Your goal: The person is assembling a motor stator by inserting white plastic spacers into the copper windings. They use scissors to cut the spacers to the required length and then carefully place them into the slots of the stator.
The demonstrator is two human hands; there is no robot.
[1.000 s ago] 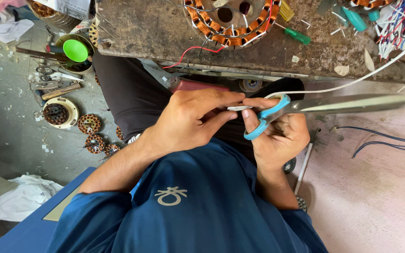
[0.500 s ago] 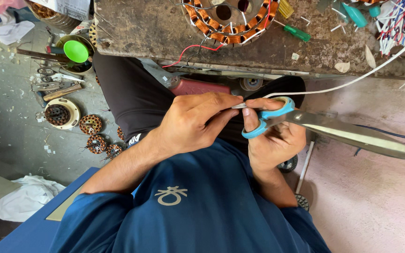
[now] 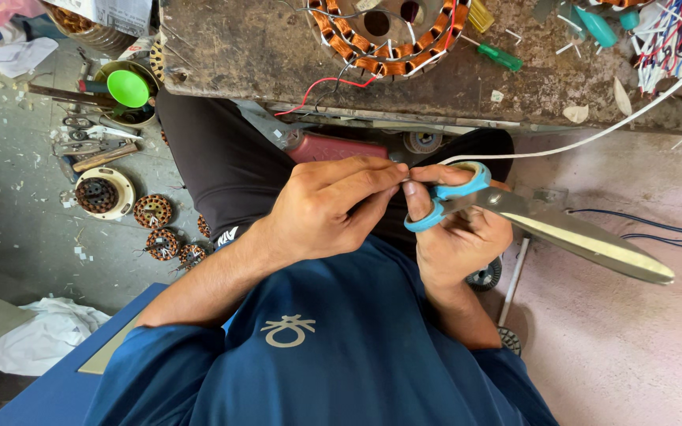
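Observation:
My left hand point(image 3: 331, 207) pinches the end of a thin white wire point(image 3: 593, 136) between thumb and fingertips in front of my lap. My right hand point(image 3: 458, 237) meets it fingertip to fingertip and holds blue-handled scissors point(image 3: 546, 225) by the handle loops, the long closed blades pointing right and slightly down. The white wire runs up to the right onto the worn wooden workbench point(image 3: 262, 55). A motor stator with copper windings point(image 3: 388, 35) lies on the bench above my hands, with a red lead trailing off its edge.
A green screwdriver point(image 3: 500, 57), a teal tool point(image 3: 596, 27) and a bundle of coloured wires point(image 3: 676, 35) lie on the bench. On the floor at left are several small wound rotors point(image 3: 154, 211), a green-lidded tin point(image 3: 128, 88), hand tools and white cloth point(image 3: 45, 335).
The scissor blades have swung from level to pointing down and right. Both hands stay together at the wire's end, shifted slightly.

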